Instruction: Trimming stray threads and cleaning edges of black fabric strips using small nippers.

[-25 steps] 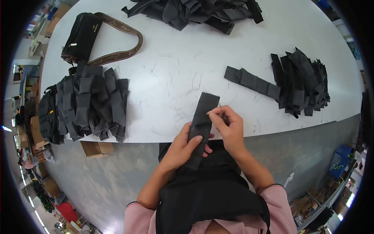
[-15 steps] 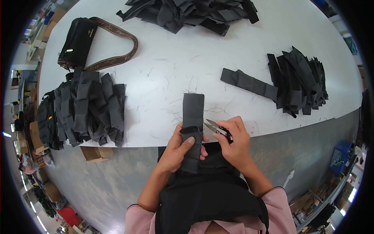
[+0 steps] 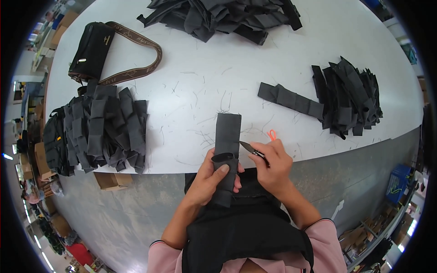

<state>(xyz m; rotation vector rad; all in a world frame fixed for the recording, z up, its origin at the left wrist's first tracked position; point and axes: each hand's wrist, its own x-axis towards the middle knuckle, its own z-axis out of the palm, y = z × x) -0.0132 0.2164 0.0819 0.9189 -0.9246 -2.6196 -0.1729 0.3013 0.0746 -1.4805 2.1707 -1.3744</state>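
My left hand (image 3: 205, 182) is closed around a dark grey fabric strip (image 3: 228, 129), its thumb pressed on a folded loop in the strip's lower part. The strip's far end reaches over the table's near edge, with loose threads around it. In my right hand (image 3: 276, 166) is a pair of black thread snips (image 3: 256, 151) with an orange loop (image 3: 271, 134) at the back. The snips' blades look closed together, and their tip lies at the strip's right edge.
Heaps of similar grey strips lie on the white table (image 3: 182, 113): a left pile (image 3: 104, 123), a right pile (image 3: 348, 98) and a far pile (image 3: 223, 18). One single strip (image 3: 291, 101) sticks out from the right pile. A black handbag (image 3: 93, 50) lies at the far left, beside a black backpack (image 3: 55, 141).
The snips' blades, apart before, have come together and moved closer to the strip's edge. The orange loop has come into sight. The strip has shifted slightly right and nearer.
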